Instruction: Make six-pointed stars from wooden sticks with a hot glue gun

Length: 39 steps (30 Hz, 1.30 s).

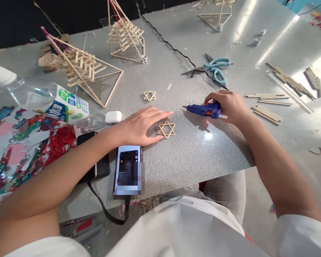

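My right hand (227, 104) is wrapped round a blue hot glue gun (203, 110), whose nozzle points left above the table. A white glue stick pokes out of its back end. My left hand (143, 125) rests low over the table with thumb and index finger spread apart. Between those fingertips lies a six-pointed star (166, 129) made of thin wooden sticks; the thumb tip is at its left edge, and whether it touches I cannot tell. A smaller stick star (149, 95) lies flat just beyond the left hand.
Stick frames (89, 69) stand at the back left, one more (127, 35) behind. Light-blue scissors (216, 66) lie near a black cord (171, 44). Loose sticks (267, 114) are at right. A bottle (56, 101), white case (113, 117), power bank (101, 166) and phone (120, 167) crowd the left.
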Each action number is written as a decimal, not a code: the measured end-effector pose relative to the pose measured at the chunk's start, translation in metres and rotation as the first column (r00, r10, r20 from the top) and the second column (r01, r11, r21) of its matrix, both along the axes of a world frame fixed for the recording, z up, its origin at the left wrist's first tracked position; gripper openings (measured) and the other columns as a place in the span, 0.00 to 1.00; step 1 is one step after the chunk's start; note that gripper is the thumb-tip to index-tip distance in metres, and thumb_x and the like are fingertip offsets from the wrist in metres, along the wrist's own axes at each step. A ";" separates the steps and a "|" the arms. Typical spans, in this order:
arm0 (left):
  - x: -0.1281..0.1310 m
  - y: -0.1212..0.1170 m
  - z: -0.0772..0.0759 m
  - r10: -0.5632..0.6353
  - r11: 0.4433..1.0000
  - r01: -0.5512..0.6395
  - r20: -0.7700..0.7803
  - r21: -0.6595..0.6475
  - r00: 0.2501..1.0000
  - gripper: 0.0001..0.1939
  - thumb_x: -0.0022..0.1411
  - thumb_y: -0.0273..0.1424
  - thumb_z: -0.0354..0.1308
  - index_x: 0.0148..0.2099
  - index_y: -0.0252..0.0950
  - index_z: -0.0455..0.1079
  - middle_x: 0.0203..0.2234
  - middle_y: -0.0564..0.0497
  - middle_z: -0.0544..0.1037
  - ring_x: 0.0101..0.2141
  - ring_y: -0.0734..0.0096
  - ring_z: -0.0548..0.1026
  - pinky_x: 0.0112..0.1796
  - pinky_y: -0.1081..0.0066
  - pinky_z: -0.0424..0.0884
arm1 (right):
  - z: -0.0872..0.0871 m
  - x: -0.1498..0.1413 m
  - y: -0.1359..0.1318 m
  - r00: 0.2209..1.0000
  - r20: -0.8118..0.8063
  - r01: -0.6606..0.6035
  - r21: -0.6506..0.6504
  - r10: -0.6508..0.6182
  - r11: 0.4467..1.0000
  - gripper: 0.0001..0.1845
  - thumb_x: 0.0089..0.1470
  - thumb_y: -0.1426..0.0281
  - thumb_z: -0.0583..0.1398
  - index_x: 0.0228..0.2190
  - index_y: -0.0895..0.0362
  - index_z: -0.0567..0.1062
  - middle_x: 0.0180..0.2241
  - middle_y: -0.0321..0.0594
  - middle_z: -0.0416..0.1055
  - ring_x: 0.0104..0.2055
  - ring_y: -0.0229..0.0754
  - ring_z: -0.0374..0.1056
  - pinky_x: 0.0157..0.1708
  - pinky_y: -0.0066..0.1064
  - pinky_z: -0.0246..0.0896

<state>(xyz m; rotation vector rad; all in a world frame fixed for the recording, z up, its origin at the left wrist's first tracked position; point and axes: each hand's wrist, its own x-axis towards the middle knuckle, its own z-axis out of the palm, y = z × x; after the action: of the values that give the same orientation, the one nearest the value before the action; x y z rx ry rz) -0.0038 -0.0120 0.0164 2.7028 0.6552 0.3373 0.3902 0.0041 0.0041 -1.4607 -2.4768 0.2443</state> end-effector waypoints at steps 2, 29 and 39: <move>-0.001 0.003 -0.001 0.009 0.998 -0.009 0.010 -0.060 1.000 0.38 0.77 0.38 0.64 0.83 0.36 0.60 0.65 0.39 0.80 0.63 0.51 0.77 0.69 0.53 0.71 | 0.000 0.000 0.000 1.000 0.005 -0.004 0.004 0.004 1.000 0.16 0.63 0.62 0.67 0.51 0.53 0.82 0.41 0.48 0.82 0.43 0.52 0.75 0.38 0.38 0.57; 0.006 0.013 -0.010 0.468 0.625 -0.200 0.158 -0.755 0.869 0.32 0.55 0.45 0.82 0.54 0.34 0.76 0.39 0.48 0.85 0.39 0.67 0.83 0.44 0.66 0.78 | 0.037 -0.050 -0.042 0.995 -0.070 0.077 0.161 -0.066 0.984 0.22 0.74 0.68 0.55 0.64 0.55 0.76 0.56 0.56 0.81 0.60 0.62 0.76 0.57 0.53 0.73; 0.004 0.007 0.004 0.532 0.426 -0.032 0.222 -0.904 0.817 0.41 0.48 0.38 0.90 0.61 0.33 0.81 0.41 0.46 0.88 0.40 0.65 0.88 0.46 0.66 0.88 | 0.000 -0.102 -0.035 0.733 -0.579 -0.389 0.074 0.357 0.918 0.38 0.71 0.49 0.68 0.71 0.55 0.71 0.52 0.50 0.83 0.40 0.43 0.75 0.40 0.36 0.73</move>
<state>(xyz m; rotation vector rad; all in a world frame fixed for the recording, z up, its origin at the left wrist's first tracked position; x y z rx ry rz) 0.0000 -0.0051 0.0204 1.3896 0.8407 0.5523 0.2881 -0.0310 0.0039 -0.7112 -2.2072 0.7239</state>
